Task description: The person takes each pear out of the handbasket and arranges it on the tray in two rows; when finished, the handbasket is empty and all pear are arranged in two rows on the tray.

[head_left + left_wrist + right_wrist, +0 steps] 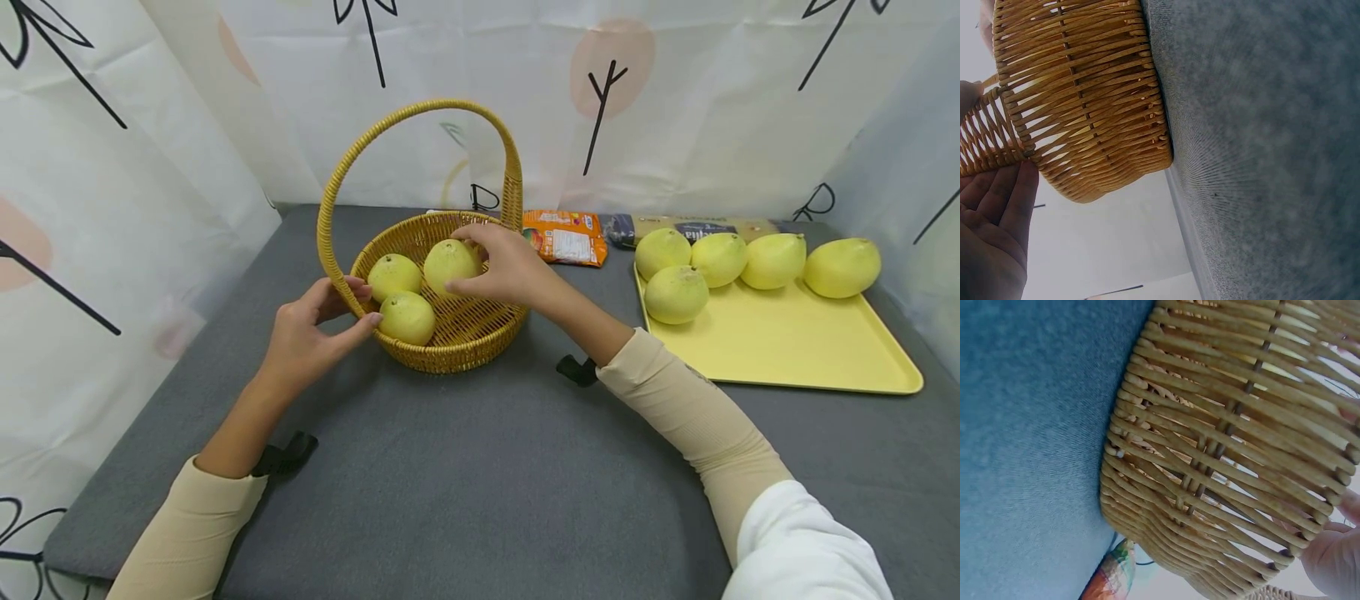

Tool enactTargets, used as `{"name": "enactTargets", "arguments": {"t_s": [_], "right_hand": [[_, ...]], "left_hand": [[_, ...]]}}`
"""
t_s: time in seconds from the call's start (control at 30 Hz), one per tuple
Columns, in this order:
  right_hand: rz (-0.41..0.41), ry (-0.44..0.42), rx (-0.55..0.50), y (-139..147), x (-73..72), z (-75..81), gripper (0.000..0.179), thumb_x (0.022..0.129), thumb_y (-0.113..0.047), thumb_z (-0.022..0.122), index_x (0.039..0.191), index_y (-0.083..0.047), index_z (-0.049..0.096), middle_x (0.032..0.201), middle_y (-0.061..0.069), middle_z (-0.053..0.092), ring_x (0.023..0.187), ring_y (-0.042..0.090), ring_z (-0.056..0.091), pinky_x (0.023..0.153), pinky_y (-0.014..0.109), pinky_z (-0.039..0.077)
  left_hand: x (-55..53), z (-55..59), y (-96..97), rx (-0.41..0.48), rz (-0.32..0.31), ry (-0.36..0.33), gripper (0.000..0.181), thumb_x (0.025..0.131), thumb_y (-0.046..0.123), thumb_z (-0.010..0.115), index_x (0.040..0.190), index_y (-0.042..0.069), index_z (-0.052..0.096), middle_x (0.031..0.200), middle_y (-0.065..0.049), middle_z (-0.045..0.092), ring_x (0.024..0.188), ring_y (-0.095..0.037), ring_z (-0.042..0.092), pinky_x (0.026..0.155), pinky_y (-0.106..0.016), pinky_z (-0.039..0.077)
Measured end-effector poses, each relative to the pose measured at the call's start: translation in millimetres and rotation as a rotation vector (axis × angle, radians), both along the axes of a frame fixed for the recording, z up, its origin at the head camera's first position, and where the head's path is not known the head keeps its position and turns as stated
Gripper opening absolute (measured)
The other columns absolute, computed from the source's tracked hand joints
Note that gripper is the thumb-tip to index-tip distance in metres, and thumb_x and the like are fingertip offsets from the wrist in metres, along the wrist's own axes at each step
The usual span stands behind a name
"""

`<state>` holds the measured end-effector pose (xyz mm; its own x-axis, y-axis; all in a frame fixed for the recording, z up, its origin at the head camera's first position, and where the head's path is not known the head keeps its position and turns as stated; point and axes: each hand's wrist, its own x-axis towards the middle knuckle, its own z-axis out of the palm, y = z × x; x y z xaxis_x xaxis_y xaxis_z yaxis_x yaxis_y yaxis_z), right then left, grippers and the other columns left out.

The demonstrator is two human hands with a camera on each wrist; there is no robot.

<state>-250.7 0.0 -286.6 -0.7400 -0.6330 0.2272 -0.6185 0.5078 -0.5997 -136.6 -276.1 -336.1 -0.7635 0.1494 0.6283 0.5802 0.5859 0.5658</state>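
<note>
A woven wicker basket [450,354] with a tall arched handle stands on the grey table. My left hand [303,333] holds it where the handle meets the left rim, thumb in front and fingers behind; the left wrist view shows those fingers [1019,200] against the weave. Inside the basket, my right hand [506,262] grips a small yellow-green pomelo [450,265] between thumb and fingers. Two more pomelos lie at its left side, one behind [394,277] and one in front [407,318]. In the right wrist view the basket wall [1229,437] hides most of the right hand [1335,559].
A yellow tray [810,350] at the right holds several pomelos [772,260] along its back and left edges. Behind the basket lie an orange packet [566,237] and a long clear-wrapped package [693,227]. A printed white cloth [525,83] hangs behind the table [450,467].
</note>
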Motion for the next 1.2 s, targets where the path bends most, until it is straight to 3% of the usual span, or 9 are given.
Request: {"name": "enactTargets", "arguments": {"t_s": [0.47, 0.83, 1.2], "right_hand": [[0.040, 0.047, 0.003, 26.4, 15.6, 2.3, 0.068, 0.082, -0.035, 0.082, 0.139, -0.009, 0.057, 0.128, 0.007, 0.059, 0.112, 0.022, 0.054, 0.086, 0.039, 0.052], [0.061, -0.006, -0.110, 49.4, 27.0, 7.3, 0.066, 0.081, -0.025, 0.085, 0.138, -0.006, 0.057, 0.130, 0.008, 0.058, 0.108, 0.022, 0.056, 0.080, 0.038, 0.060], [0.047, -0.034, -0.189, 88.8, 39.4, 10.0, 0.065, 0.081, -0.016, 0.086, 0.139, -0.006, 0.056, 0.135, 0.009, 0.055, 0.112, 0.027, 0.061, 0.085, 0.039, 0.060]], "left_hand": [[-0.1, 0.8, 0.8, 0.010, -0.004, 0.004, 0.049, 0.076, -0.005, 0.085, 0.120, 0.000, 0.064, 0.111, -0.012, 0.072, 0.100, -0.025, 0.070, 0.087, -0.017, 0.054], [0.7, 1.0, 1.0, 0.000, -0.005, 0.005, 0.049, 0.077, -0.005, 0.085, 0.121, 0.000, 0.064, 0.110, -0.014, 0.072, 0.100, -0.025, 0.070, 0.087, -0.017, 0.054], [-0.6, 0.7, 0.8, 0.007, -0.015, 0.010, 0.047, 0.077, -0.004, 0.084, 0.119, 0.000, 0.064, 0.111, -0.011, 0.072, 0.100, -0.024, 0.070, 0.087, -0.019, 0.055]]}}
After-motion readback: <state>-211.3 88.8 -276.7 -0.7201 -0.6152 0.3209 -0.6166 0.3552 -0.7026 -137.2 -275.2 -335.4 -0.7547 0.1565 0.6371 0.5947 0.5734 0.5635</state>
